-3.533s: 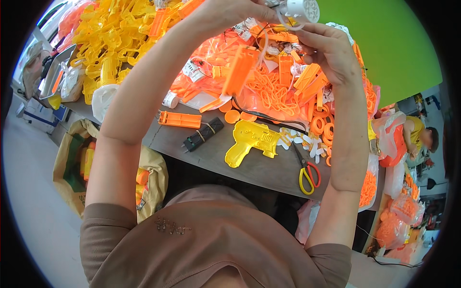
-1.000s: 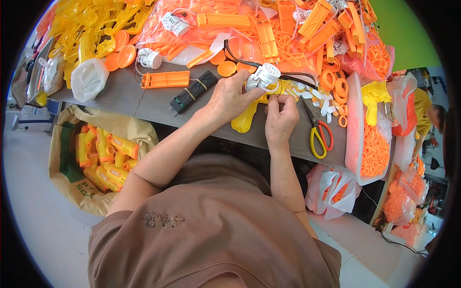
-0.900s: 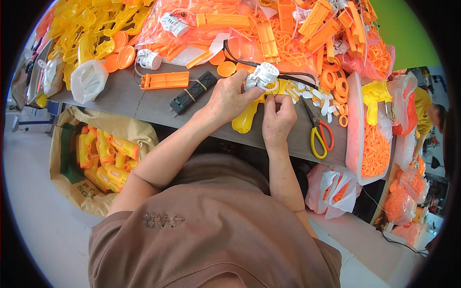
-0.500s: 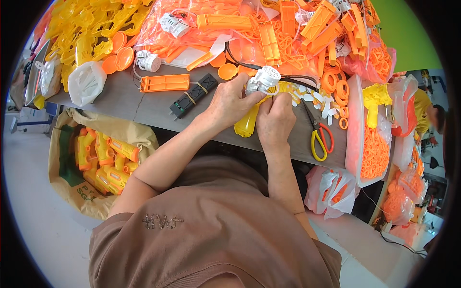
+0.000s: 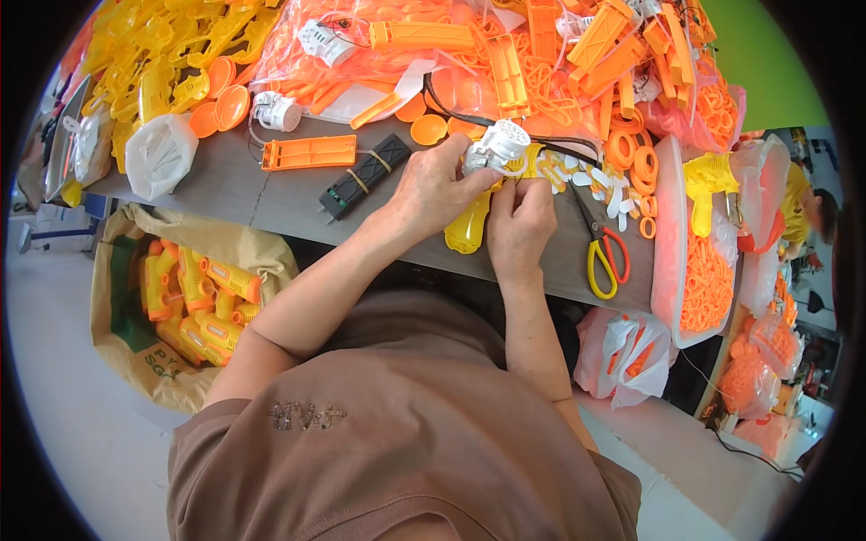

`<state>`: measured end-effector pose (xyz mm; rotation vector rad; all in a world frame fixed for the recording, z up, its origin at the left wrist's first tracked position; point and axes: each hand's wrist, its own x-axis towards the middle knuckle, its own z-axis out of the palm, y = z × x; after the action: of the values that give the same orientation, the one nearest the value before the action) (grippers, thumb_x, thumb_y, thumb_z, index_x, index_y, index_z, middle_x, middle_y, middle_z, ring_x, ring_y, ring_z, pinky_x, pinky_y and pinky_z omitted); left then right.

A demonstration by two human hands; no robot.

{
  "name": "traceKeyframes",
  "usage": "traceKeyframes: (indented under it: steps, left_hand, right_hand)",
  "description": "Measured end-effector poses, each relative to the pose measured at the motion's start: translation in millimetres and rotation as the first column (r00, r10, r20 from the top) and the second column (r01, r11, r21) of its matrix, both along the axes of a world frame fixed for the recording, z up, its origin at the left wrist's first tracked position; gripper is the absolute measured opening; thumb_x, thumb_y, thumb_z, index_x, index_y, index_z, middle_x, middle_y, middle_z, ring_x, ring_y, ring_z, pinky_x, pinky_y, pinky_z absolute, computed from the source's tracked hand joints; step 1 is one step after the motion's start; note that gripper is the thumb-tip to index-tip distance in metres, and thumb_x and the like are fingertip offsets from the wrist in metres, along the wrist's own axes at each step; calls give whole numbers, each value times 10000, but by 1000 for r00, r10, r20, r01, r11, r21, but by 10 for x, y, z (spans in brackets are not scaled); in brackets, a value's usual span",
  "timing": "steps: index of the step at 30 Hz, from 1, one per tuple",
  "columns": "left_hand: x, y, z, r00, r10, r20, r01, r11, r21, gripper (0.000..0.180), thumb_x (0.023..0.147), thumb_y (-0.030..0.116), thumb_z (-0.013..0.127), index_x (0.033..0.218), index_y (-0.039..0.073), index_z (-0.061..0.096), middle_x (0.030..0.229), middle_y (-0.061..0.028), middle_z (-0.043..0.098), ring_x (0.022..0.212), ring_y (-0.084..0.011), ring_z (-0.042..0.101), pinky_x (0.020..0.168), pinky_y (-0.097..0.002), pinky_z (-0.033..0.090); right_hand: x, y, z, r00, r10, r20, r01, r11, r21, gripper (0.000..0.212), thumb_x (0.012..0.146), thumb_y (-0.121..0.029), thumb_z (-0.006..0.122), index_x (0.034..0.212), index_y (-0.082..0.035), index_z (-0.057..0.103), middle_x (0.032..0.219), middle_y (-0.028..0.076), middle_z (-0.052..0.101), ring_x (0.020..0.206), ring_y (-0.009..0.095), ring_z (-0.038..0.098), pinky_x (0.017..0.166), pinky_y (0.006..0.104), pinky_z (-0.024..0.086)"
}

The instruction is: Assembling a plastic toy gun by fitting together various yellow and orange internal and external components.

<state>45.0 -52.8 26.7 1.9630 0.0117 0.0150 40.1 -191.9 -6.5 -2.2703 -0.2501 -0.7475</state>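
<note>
My left hand (image 5: pixel 433 194) is closed round a white plastic motor unit (image 5: pixel 502 142) with a round ribbed end, held just above the table's front part. Right beside it, the fingers of my right hand (image 5: pixel 523 221) are pinched together close under the unit; what lies between the fingertips is hidden. A yellow plastic toy shell (image 5: pixel 465 227) lies under and between both hands, partly covered by them. To the left of my left hand rests a black bar (image 5: pixel 365 178) with a rubber band round it. Scissors (image 5: pixel 603 261) with red and yellow handles lie right of my right hand.
Orange battery cases (image 5: pixel 311 153), bagged orange parts and yellow shells (image 5: pixel 171 54) heap along the back. Small white tabs (image 5: pixel 615 197) and orange rings (image 5: pixel 642 171) lie at the right, near a bin (image 5: pixel 666 243). A sack (image 5: pixel 194 243) of yellow-orange toys stands lower left.
My right hand has shifted very slightly to the right, its fingers still pinched. My left hand and the white motor unit have barely moved.
</note>
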Motion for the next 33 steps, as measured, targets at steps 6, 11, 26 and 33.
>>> traceKeyframes:
  steps: [6,11,26,33]
  left_hand:
    - [3,-2,-20,1000,5,-29,-5,1000,7,373,776,299,718,811,-15,519,699,-173,608,648,-302,625,579,-390,478]
    - [-5,-13,-67,997,33,63,-32,999,-19,338,812,257,730,791,-1,511,624,-97,558,543,-157,512,504,-321,428]
    - [-16,-3,-58,998,26,58,-24,999,-29,348,813,261,724,807,-10,506,647,-127,575,557,-175,537,514,-329,441]
    - [49,-5,38,996,-42,79,39,999,38,343,792,276,697,826,-8,508,693,-171,617,664,-338,632,604,-417,490]
  right_hand:
    - [17,-2,101,992,38,-120,-51,993,-109,171,825,-49,592,787,2,434,728,176,509,628,375,547,543,466,437]
    - [34,-49,153,988,79,-131,-100,982,-161,159,816,-48,590,786,11,445,725,194,526,621,394,552,556,469,451]
    - [155,-32,203,964,94,-248,-171,935,-310,139,792,-33,583,885,59,536,777,247,600,702,412,607,622,462,502]
    - [402,-388,314,566,502,-653,-60,816,575,183,804,-15,630,972,-11,557,729,48,602,495,102,554,464,252,512]
